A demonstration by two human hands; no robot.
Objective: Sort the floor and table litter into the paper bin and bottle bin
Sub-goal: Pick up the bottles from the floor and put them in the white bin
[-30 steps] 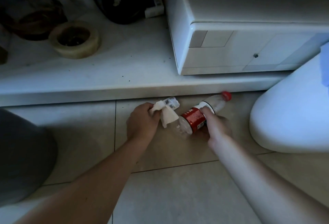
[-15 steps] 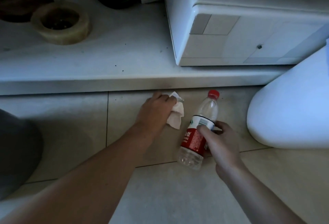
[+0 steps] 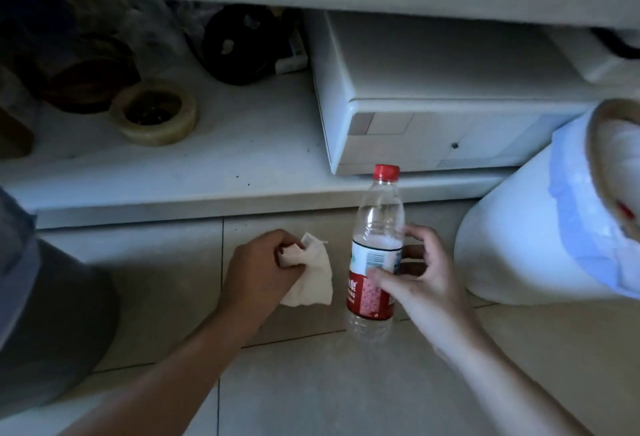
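My left hand (image 3: 259, 271) is closed around a crumpled white paper tissue (image 3: 313, 279) just above the tiled floor. My right hand (image 3: 415, 274) grips a clear plastic bottle (image 3: 375, 248) with a red cap and red label, holding it upright by the label, thumb in front and fingers curled behind. A white bin (image 3: 530, 238) with a pale blue liner stands at the right, its rim at the frame edge, close beside the bottle. A dark grey bin (image 3: 45, 324) fills the lower left.
A low white shelf (image 3: 214, 172) runs across above the floor. On it sit a white box-shaped appliance (image 3: 415, 89), a roll of tape (image 3: 154, 115), a black round object (image 3: 242, 44) and dark clutter at the back left.
The bottle went from lying on the floor to upright in my right hand and has risen. The tissue stays in my left hand. The view has pulled back, showing more of both bins.
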